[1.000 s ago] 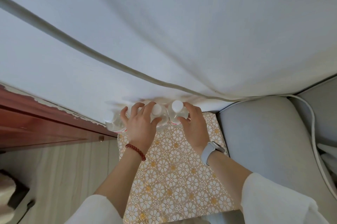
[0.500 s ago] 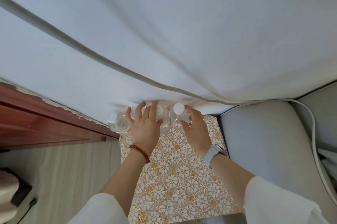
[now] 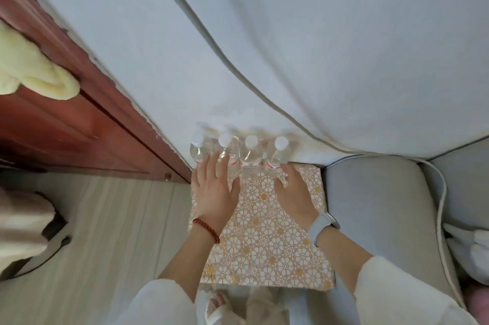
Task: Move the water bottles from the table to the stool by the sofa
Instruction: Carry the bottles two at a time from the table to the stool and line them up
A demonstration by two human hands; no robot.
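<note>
Several clear water bottles (image 3: 250,156) with white caps stand upright in a row along the far edge of the stool (image 3: 267,240), against the white wall. The stool top has a white and gold flower pattern. My left hand (image 3: 214,192), with a red bead bracelet, hovers flat with fingers spread just in front of the two left bottles, its fingertips at their bases. My right hand (image 3: 293,192), with a grey watch on the wrist, is a little in front of the rightmost bottle, fingers loosely apart. Neither hand holds anything.
The grey sofa arm (image 3: 375,208) adjoins the stool on the right, with a white cable (image 3: 442,208) draped over it. A red wooden door (image 3: 66,118) stands at left with a pale fluffy cloth (image 3: 31,73) hanging. Light wood floor (image 3: 111,240) lies left of the stool.
Both hands have let go of the bottles and drawn back toward me. The bottles now stand free in a row. The camera has tilted and shifted.
</note>
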